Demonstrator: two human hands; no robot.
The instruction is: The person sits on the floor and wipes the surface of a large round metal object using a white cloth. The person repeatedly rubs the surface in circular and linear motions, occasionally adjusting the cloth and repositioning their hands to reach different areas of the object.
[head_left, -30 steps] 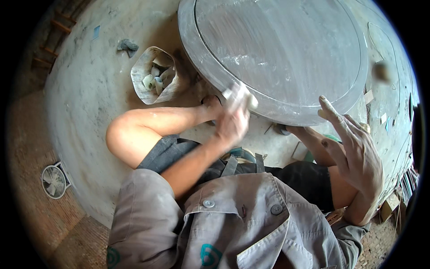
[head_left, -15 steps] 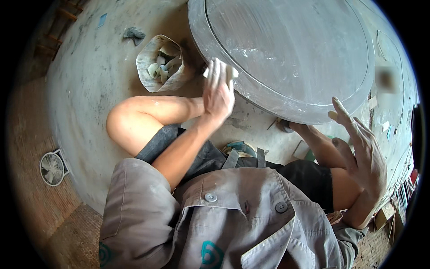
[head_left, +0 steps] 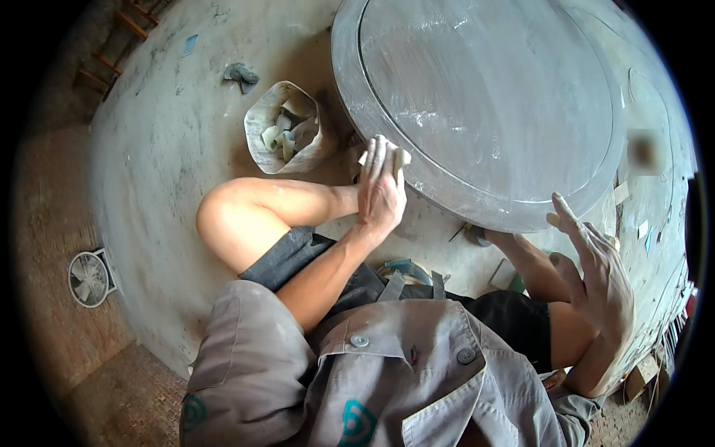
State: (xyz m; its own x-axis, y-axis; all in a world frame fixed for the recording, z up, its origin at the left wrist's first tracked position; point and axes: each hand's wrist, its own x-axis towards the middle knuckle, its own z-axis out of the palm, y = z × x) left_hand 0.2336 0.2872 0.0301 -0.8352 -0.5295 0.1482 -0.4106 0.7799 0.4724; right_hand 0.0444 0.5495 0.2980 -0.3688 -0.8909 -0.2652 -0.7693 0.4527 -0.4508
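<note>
A large round grey disc point(head_left: 491, 97) with a groove near its rim and pale dust streaks lies before me. My left hand point(head_left: 383, 195) is at the disc's near-left rim, fingers pressed together over a pale folded piece of sandpaper point(head_left: 402, 157) that shows at both sides of the fingers. My right hand point(head_left: 599, 272) is beside the near-right rim, index finger stretched along the edge. Pale bits of a similar sheet point(head_left: 553, 220) stick out by its fingers; most of that sheet is hidden beneath the hand. Both hands are dusty.
An open-topped pale bag point(head_left: 261, 153) with curled scraps stands left of the disc. Beyond it lies a dark crumpled cloth point(head_left: 241, 76). A white fan point(head_left: 89, 279) stands far left. My bent legs point(head_left: 261, 203) flank the near side; small scraps point(head_left: 643, 229) lie at right.
The whole view has shifted, so the scene sits lower and mostly further right. My left hand has slid slightly toward me along the rim; the right hand keeps nearly the same place by the disc.
</note>
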